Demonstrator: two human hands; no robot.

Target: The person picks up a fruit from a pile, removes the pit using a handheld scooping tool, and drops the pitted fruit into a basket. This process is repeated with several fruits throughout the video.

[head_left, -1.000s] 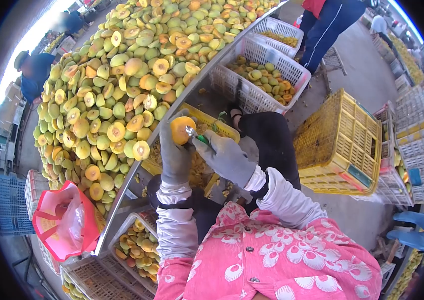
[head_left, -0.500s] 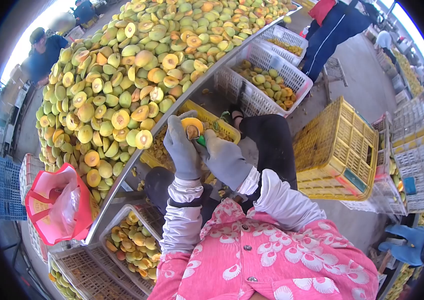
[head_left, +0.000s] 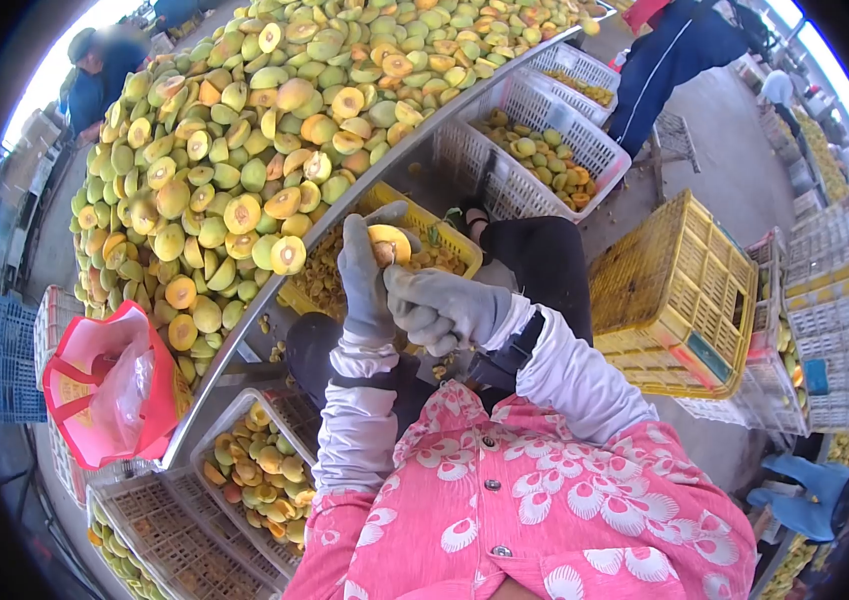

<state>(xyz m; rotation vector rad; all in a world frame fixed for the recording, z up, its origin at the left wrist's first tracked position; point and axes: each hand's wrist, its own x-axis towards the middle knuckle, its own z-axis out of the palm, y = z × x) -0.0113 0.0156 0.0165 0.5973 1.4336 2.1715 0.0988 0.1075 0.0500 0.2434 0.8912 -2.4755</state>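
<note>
Both my hands wear grey gloves and meet over a yellow crate. In the cupped fingers of my left hand [head_left: 364,275] rests a peach half [head_left: 387,244], orange-fleshed, cut face up, with a brown pit or pit hollow in its middle. My right hand [head_left: 444,308] is closed close against the fruit's lower edge. The green-handled tool seen in it a moment earlier is now hidden by the fingers. Beneath the hands, the yellow crate [head_left: 461,243] holds brownish pits and scraps. A big heap of peach halves [head_left: 234,170] covers the table to the left.
The metal table edge [head_left: 244,350] runs diagonally beside me. A pink-red bag [head_left: 94,400] hangs near its corner. White crates of fruit [head_left: 599,165] stand ahead, another crate [head_left: 234,420] at lower left. Stacked yellow crates [head_left: 664,290] are on the right. Other people [head_left: 664,70] work nearby.
My right hand has turned and curled below the peach half, hiding the green handle. My left fingers have opened outward. The view has shifted slightly.
</note>
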